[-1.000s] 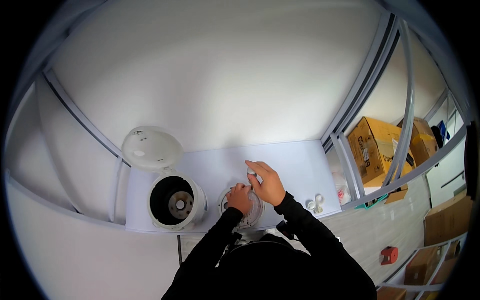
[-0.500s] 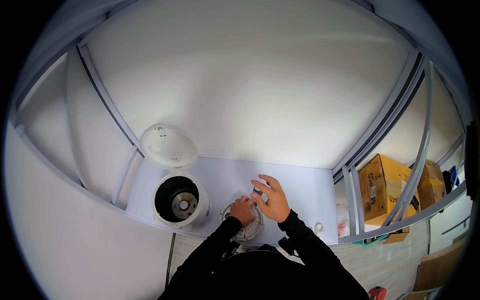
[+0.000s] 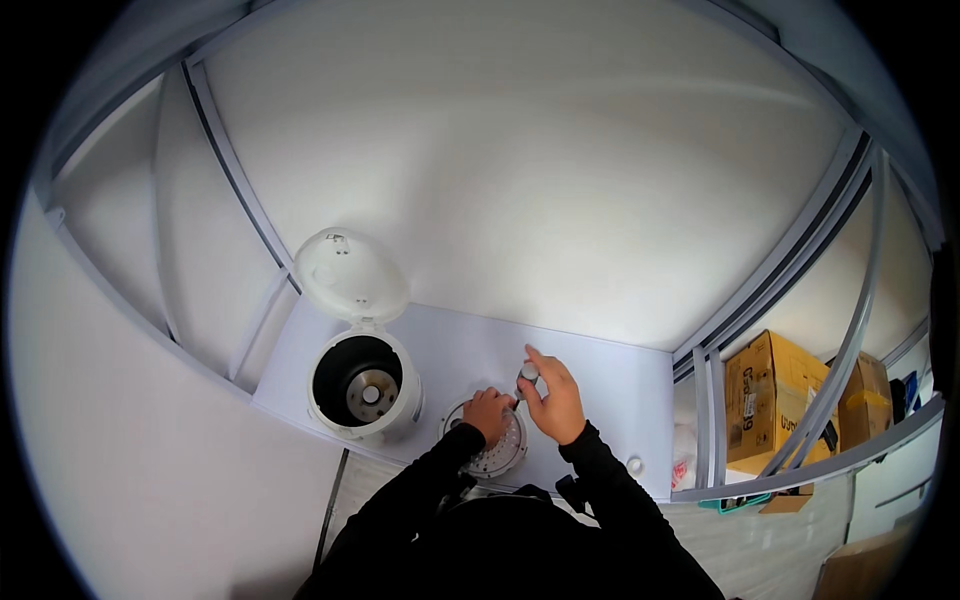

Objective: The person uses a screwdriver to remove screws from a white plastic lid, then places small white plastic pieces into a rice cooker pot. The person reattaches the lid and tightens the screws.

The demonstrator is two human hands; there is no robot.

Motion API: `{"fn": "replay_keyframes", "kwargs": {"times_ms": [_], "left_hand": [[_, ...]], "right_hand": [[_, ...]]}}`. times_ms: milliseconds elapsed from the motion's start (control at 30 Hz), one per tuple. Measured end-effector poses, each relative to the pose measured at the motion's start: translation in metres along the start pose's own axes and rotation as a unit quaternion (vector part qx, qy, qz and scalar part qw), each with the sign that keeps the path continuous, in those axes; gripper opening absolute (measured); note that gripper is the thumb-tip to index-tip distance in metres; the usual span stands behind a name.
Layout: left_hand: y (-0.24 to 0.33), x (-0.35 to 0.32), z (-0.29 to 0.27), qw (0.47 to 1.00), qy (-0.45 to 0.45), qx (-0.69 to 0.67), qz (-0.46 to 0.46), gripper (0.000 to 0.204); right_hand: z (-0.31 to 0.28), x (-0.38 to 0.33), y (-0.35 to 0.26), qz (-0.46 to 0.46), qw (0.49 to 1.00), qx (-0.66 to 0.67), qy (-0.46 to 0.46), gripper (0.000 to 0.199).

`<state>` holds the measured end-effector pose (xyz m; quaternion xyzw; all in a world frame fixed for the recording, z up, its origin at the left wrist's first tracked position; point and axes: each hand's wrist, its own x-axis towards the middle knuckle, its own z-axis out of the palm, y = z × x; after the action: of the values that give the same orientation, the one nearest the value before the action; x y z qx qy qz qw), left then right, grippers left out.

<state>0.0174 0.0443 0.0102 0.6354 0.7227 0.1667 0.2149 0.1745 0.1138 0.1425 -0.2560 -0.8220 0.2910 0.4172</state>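
Note:
A round, pale perforated cover (image 3: 508, 452) lies on the table near its front edge. My left hand (image 3: 488, 413) is on its far side, fingers curled at the rim and covering part of it. Just right of that, my right hand (image 3: 558, 402) holds a small grey-white cylinder (image 3: 528, 371) between thumb and forefinger. The cylinder is held above the table, close to the left fingertips; its exact kind is too small to tell. To the left stands a white rice cooker (image 3: 413, 400) with its lid (image 3: 352, 272) raised, showing a dark inside with a metal heating plate (image 3: 370, 396).
A small white round piece (image 3: 635, 466) sits at the right of the white table (image 3: 600, 372). A tall pale panel (image 3: 520, 190) rises behind. Beyond the frame posts (image 3: 708, 420) at right are cardboard boxes (image 3: 765, 395) and a plastic bag (image 3: 684, 450).
My right thumb and forefinger have closed around the grey-white cylinder, which shows more plainly now. My left hand stays on the cover. The whole view has shifted slightly.

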Motion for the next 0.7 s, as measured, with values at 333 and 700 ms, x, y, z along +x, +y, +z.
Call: {"fn": "replay_keyframes", "kwargs": {"times_ms": [333,700], "left_hand": [[0.014,0.008,-0.002,0.999,0.007,0.007,-0.047,0.022],[0.012,0.01,0.004,0.998,0.027,0.007,-0.064,0.021]], "right_hand": [[-0.001,0.002,0.001,-0.007,0.997,-0.075,-0.006,0.054],[-0.007,0.014,-0.004,0.023,0.996,-0.049,-0.076,0.06]]}}
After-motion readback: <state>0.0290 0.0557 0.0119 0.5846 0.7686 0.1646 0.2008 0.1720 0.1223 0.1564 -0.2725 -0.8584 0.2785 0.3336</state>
